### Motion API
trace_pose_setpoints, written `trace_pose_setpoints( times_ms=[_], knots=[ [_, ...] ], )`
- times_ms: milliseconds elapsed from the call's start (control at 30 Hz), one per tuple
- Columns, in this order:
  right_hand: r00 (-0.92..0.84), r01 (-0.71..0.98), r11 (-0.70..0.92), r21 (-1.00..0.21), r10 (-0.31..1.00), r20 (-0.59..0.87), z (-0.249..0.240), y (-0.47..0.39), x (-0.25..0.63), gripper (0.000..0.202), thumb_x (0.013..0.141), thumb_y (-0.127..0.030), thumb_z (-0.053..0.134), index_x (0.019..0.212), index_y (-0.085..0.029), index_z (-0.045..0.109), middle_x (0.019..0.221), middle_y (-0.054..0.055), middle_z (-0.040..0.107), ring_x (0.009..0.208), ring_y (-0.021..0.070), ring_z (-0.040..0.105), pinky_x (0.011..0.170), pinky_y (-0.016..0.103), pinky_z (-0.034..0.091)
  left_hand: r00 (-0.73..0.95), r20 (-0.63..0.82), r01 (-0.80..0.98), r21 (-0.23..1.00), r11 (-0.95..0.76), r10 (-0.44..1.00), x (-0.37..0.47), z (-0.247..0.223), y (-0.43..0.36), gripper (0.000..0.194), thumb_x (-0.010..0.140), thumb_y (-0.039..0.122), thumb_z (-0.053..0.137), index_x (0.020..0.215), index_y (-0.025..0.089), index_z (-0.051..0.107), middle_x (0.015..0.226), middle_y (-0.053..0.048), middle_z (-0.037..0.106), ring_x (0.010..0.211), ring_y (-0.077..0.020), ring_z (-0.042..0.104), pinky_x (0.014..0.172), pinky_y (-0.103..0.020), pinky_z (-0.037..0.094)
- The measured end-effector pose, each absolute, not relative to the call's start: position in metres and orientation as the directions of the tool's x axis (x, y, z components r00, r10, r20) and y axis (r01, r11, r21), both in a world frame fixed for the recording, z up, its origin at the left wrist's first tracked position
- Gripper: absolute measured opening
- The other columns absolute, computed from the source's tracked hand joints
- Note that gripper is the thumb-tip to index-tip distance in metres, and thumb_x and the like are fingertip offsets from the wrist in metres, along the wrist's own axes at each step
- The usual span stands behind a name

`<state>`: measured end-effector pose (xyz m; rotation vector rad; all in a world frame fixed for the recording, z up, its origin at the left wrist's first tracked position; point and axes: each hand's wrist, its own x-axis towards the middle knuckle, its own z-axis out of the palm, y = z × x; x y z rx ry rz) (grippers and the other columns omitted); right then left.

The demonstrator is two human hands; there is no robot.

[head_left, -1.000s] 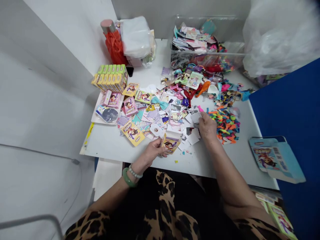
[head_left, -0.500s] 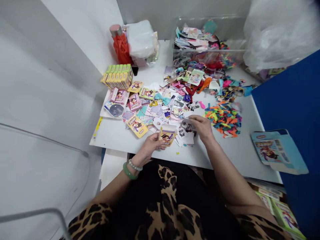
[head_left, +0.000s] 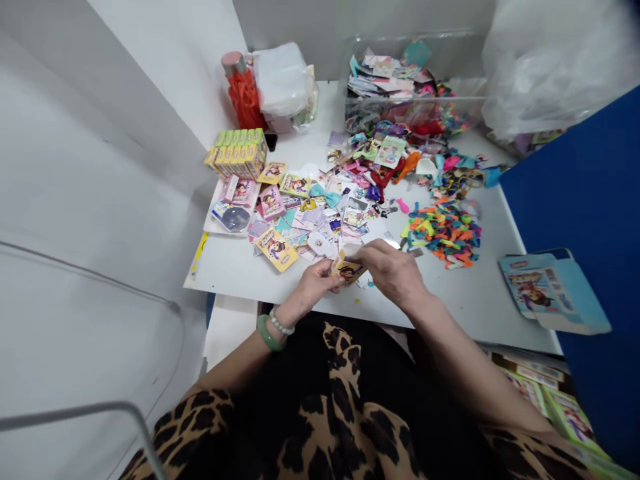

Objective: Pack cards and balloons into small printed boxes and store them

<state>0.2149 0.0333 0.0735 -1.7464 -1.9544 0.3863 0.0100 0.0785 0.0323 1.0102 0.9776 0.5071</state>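
My left hand (head_left: 320, 281) grips a small yellow box (head_left: 347, 268) printed with a cartoon figure, its top tilted to the right. My right hand (head_left: 395, 270) is at the open top of that box, fingers pressed together; what they hold, if anything, is hidden. Just left of the hands lies a flat yellow box (head_left: 277, 250). Behind them spread cards and stickers (head_left: 313, 219) with a teal bow (head_left: 325, 195). A pile of small balloons (head_left: 445, 233) lies to the right of my right hand.
Upright yellow-green boxes (head_left: 240, 153) stand at the back left, beside a red umbrella (head_left: 243, 97) and a white bag (head_left: 281, 80). A clear bin (head_left: 415, 103) of cards and trinkets is at the back. A blue box (head_left: 550, 293) rests at the right edge by a blue panel (head_left: 580, 193).
My right hand has moved left and down onto the box top. Several cards beside the box are no longer seen lying there. My left hand and the box have shifted slightly right.
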Motion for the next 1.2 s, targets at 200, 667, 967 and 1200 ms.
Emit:
trace_pose_setpoints(
  times_ms=[200, 667, 967, 1200],
  knots=[
    [-0.005, 0.770, 0.145, -0.621, 0.975, 0.220, 0.062, 0.022, 0.219, 0.047, 0.100, -0.020, 0.041, 0.139, -0.027, 0.065, 0.137, 0.009, 0.069, 0.120, 0.0237, 0.066, 0.096, 0.038, 0.057, 0.547, -0.493, 0.129, 0.849, 0.513, 0.677, 0.010, 0.029, 0.085, 0.044, 0.066, 0.043, 0.089, 0.098, 0.017, 0.072, 0.097, -0.005, 0.075, 0.086, -0.0212, 0.068, 0.070, -0.030, 0.054],
    [0.348, 0.865, -0.378, -0.329, 0.926, -0.150, -0.013, -0.010, 0.300, 0.032, 0.102, -0.034, 0.045, 0.116, -0.026, 0.073, 0.118, 0.011, 0.067, 0.096, 0.0246, 0.060, 0.071, 0.031, 0.044, 0.599, -0.532, 0.137, 0.804, 0.578, 0.598, 0.035, 0.017, 0.093, 0.059, 0.063, 0.043, 0.094, 0.110, 0.014, 0.074, 0.113, -0.013, 0.079, 0.094, -0.0248, 0.074, 0.071, -0.030, 0.058],
    [0.653, 0.733, -0.609, -0.304, 0.755, 0.062, -0.028, -0.039, 0.343, 0.041, 0.096, -0.026, 0.046, 0.128, -0.016, 0.069, 0.132, 0.019, 0.064, 0.116, 0.0347, 0.056, 0.093, 0.045, 0.049, 0.559, -0.581, 0.173, 0.780, 0.602, 0.591, 0.039, 0.021, 0.093, 0.057, 0.060, 0.040, 0.096, 0.106, 0.014, 0.076, 0.111, -0.012, 0.080, 0.094, -0.0252, 0.075, 0.071, -0.030, 0.059],
    [0.528, 0.760, -0.516, -0.396, 0.845, -0.087, -0.029, -0.057, 0.317, 0.029, 0.098, -0.024, 0.043, 0.101, -0.022, 0.072, 0.102, 0.011, 0.069, 0.094, 0.0250, 0.063, 0.078, 0.033, 0.048, 0.576, -0.574, 0.195, 0.788, 0.583, 0.583, 0.042, 0.023, 0.086, 0.052, 0.060, 0.039, 0.096, 0.102, 0.014, 0.077, 0.107, -0.011, 0.081, 0.091, -0.0237, 0.074, 0.072, -0.030, 0.060]
  ],
)
